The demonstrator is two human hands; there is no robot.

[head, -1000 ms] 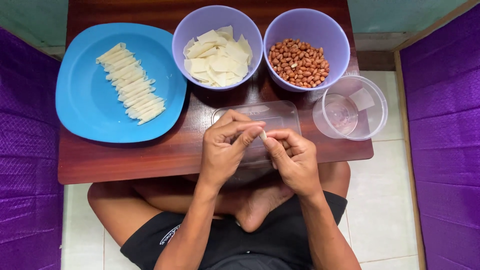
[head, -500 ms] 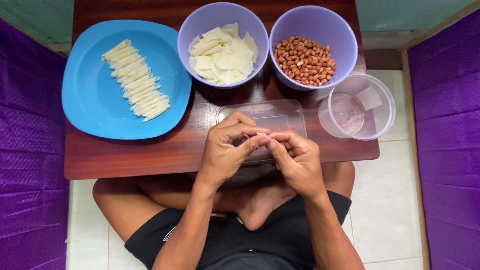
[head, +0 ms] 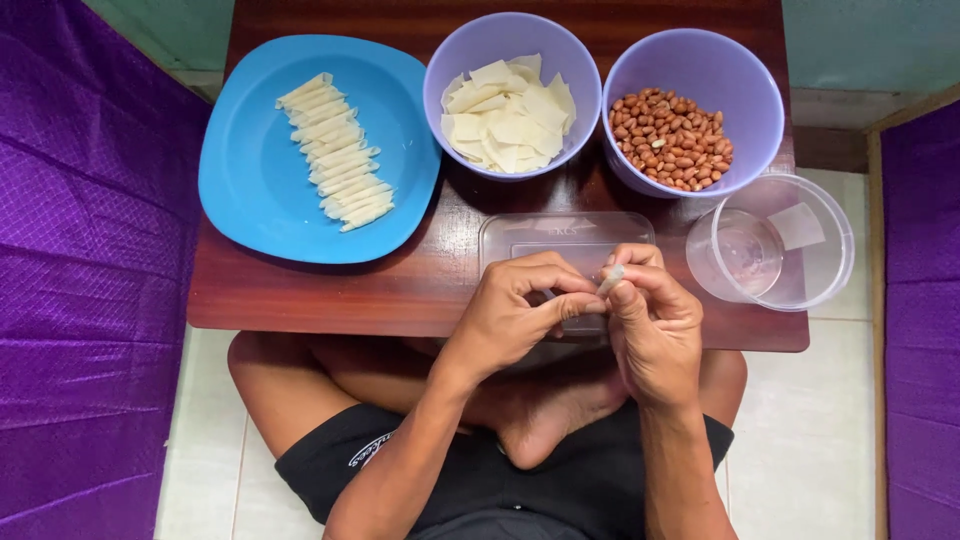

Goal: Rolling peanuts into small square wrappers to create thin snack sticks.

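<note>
We are looking down over a low, dark red-brown wooden table (head: 330,290), where a seated person is working a small, pale, rolled strip of wrapper dough (head: 610,280) between both hands. The right hand (head: 655,330) is pinching the little roll between thumb and forefinger, fingers curled tight around it, so that only its pale upper end is showing above the fingertips. The left hand (head: 515,315) is pressing in from the other side, its thumb and forefinger closing against the right hand's fingers just below the roll; we cannot tell whether it is gripping the dough itself or only touching it.

Directly behind the grip, a shallow, clear rectangular plastic tray (head: 560,235) is lying flat on the table, partly hidden by the knuckles. Just to the right of the grip, a round transparent plastic tub (head: 830,250) is sitting at the table's corner, with a smaller clear cup (head: 745,255) standing inside it. Farther beyond the hands, a lilac plastic bowl of pale square wrapper sheets (head: 510,110) is standing beside a second lilac plastic bowl of red-brown peanuts (head: 680,140), the two bowls almost touching. Well off to the left of the grip, a round blue plastic plate (head: 250,190) is carrying a neat row of finished pale dough rolls (head: 340,165), laid side by side.
</note>
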